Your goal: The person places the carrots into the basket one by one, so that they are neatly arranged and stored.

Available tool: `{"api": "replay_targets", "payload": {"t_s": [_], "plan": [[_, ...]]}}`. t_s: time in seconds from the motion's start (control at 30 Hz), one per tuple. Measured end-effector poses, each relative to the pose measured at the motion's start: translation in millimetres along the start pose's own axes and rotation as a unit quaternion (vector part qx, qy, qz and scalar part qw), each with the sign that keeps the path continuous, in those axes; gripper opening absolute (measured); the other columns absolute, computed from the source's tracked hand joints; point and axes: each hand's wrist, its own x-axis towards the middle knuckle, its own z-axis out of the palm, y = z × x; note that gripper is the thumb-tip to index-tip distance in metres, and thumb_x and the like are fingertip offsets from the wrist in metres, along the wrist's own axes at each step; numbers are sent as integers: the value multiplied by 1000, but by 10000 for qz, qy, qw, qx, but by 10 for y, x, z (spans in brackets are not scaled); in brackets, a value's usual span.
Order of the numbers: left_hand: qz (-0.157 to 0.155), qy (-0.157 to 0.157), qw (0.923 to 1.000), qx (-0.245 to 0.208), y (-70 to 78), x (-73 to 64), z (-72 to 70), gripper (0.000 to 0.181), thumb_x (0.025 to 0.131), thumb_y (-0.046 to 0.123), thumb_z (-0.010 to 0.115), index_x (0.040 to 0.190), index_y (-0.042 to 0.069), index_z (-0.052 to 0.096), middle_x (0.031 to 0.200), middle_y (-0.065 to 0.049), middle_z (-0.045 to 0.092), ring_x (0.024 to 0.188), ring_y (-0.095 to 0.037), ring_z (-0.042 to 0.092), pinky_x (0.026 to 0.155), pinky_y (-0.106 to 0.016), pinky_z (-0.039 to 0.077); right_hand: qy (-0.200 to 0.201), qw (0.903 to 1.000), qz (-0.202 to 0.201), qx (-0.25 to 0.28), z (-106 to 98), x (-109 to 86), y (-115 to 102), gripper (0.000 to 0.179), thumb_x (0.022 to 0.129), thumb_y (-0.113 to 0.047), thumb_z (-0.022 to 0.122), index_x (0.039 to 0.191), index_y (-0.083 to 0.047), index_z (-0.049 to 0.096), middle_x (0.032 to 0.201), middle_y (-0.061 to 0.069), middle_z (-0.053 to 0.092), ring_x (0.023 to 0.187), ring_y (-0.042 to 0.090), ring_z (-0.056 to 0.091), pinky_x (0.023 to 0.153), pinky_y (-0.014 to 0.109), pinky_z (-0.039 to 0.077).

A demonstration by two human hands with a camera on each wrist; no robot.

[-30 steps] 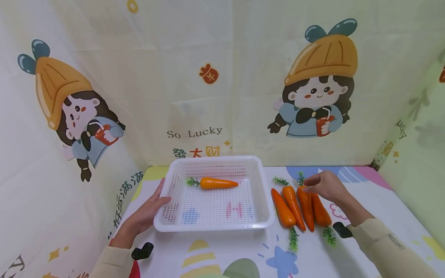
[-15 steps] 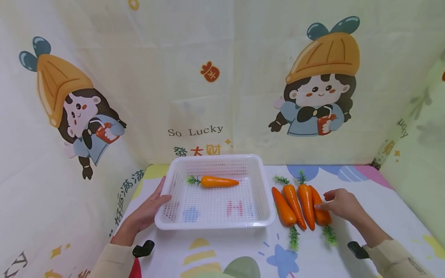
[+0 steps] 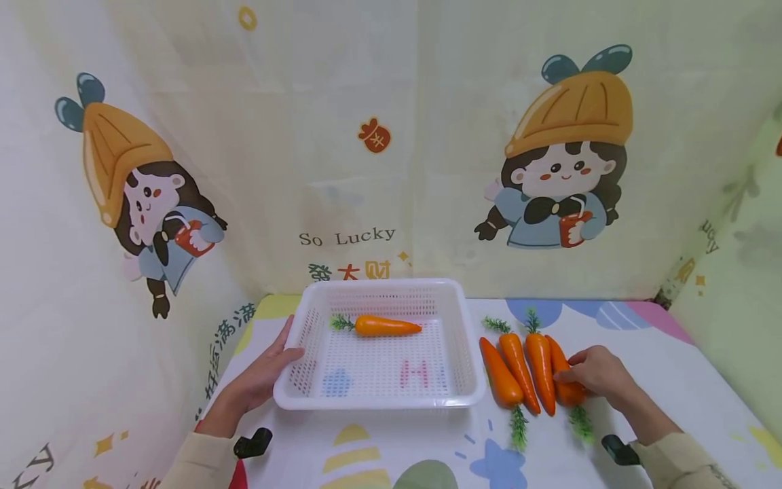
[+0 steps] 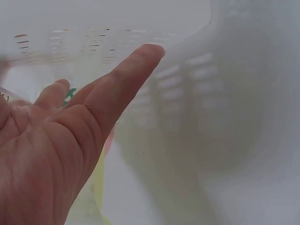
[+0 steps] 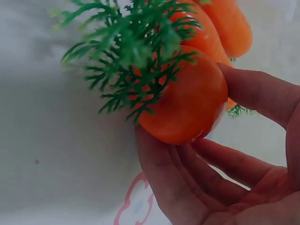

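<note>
My left hand (image 3: 261,375) holds the left side of a white plastic basket (image 3: 379,402), thumb at the rim and fingers along the outside. From the left wrist, straight fingers (image 4: 123,79) show against the slotted basket wall (image 4: 192,18). Inside the basket lies an orange carrot (image 3: 386,327) with a green leafy top. Over to the right, my right hand (image 3: 601,375) grips the rightmost carrot (image 3: 565,380) of a row. The right wrist view shows thumb and fingers around this carrot's thick end (image 5: 192,101), beside its leaves (image 5: 131,51).
Between basket and right hand lie a carrot with leaves toward me (image 3: 502,377), a slimmer carrot (image 3: 518,367) and another carrot (image 3: 540,370), close together. A printed cloth (image 3: 440,176) hangs behind the patterned table (image 3: 660,353).
My right hand has moved from above the row's third carrot, right and toward me, to the rightmost carrot, and has taken hold of it. My left hand stays at the basket.
</note>
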Motion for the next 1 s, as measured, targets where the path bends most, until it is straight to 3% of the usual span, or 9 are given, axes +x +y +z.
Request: {"api": "replay_targets", "payload": {"t_s": [0.23,0.5,0.77,1.0], "plan": [[-40,40,9999,-89,-32,13,37,82,108,30,52,158,63,-4,175,3,18,137,-35,55,102,-45,58,-35,9996,147,253,-26,5,55,60,83,-23,82,122,19,61,91,17,67,76,21,61,67,33,62],[49,-7,10000,24,-34,-4,-7,82,108,35,54,155,66,-5,177,3,12,137,-35,54,101,-46,58,-93,9982,-93,587,-133,-13,6,58,86,-19,77,126,18,60,98,18,69,77,21,62,69,35,63],[68,-56,9999,66,-8,-10,-31,83,108,36,54,157,62,-8,177,4,8,142,-36,49,104,-45,57,-200,9964,-202,799,-221,-6,-72,60,91,-22,76,132,17,57,104,18,70,79,19,64,73,36,64],[40,-73,10000,12,-10,-18,-14,84,108,33,52,160,57,-10,177,3,7,143,-38,48,104,-48,57,-290,9952,-441,823,-229,-25,-157,61,92,-22,76,135,16,57,117,28,68,81,17,68,77,38,65]]}}
